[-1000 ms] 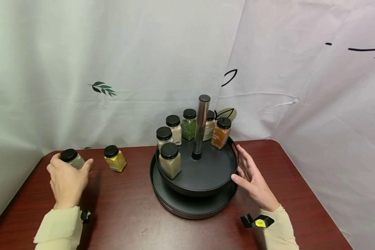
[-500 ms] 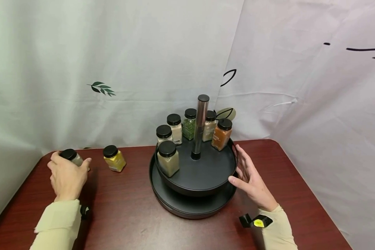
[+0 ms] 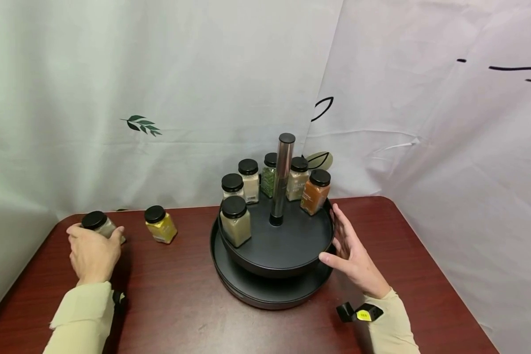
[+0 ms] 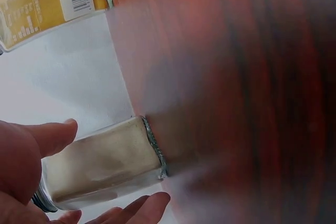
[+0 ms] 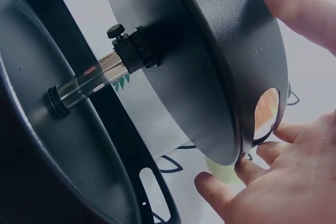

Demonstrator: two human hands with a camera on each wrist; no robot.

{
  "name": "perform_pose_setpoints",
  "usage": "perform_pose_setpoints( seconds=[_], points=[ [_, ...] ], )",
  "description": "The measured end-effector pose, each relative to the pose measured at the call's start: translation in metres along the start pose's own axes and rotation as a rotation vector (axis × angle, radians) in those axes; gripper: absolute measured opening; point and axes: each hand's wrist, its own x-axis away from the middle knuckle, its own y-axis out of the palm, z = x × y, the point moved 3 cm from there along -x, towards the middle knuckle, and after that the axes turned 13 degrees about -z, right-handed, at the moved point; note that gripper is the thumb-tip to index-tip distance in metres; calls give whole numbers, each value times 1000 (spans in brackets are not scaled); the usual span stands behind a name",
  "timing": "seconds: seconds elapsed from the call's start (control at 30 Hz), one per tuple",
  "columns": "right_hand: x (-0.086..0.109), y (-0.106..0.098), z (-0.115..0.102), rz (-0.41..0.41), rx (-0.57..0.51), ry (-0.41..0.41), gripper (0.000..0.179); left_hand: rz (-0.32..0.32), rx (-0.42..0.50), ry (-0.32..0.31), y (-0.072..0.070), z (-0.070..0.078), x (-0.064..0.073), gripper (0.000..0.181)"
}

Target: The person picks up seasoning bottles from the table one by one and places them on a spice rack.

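Observation:
At the table's left, my left hand (image 3: 94,253) is curled round a black-lidded spice jar (image 3: 104,229). In the left wrist view the jar's pale contents (image 4: 102,163) show between thumb and fingers, its base at the tabletop. A yellow spice jar (image 3: 161,226) stands to its right. My right hand (image 3: 357,258) touches the outer wall of the upper tier (image 3: 287,250) of a black two-tier turntable, thumb and fingers spread along it. The right wrist view shows those fingertips by the oval cut-out (image 5: 266,113). A pale green-beige jar (image 3: 236,223) stands at that tier's front left.
Several more jars line the upper tier's back, among them an orange jar (image 3: 315,194) and a green herb jar (image 3: 268,181). A metal post (image 3: 283,177) rises from its middle. The wider lower tier (image 3: 270,294) sits on the reddish-brown table (image 3: 172,300). A white curtain (image 3: 194,98) hangs behind.
The upper tier has turned a little: its left jars moved backward, the orange jar forward. My right thumb slid left and forward with the rim. My left thumb drew nearer the jar.

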Motion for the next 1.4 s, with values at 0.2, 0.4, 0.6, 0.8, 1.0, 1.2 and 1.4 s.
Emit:
perform_pose_setpoints(
  seconds=[0.2,0.4,0.6,0.8,1.0,1.2,1.4],
  points=[
    [0,1,1,4,17,-5,100,-3,3,-24,0,0,-4,88],
    [-1,2,0,12,29,16,102,5,-3,-36,-2,0,-4,86],
    [-1,3,1,19,47,29,104,1,-13,-46,-5,0,-2,87],
    [-1,4,0,16,62,36,104,0,-16,-46,-6,-3,2,89],
    [-1,4,0,17,69,36,105,21,-16,-24,-13,-1,11,90],
    [0,4,1,19,67,30,105,54,-4,-14,-25,13,24,91],
    [-1,4,1,19,71,22,105,107,19,26,-35,33,45,90]
  ],
)
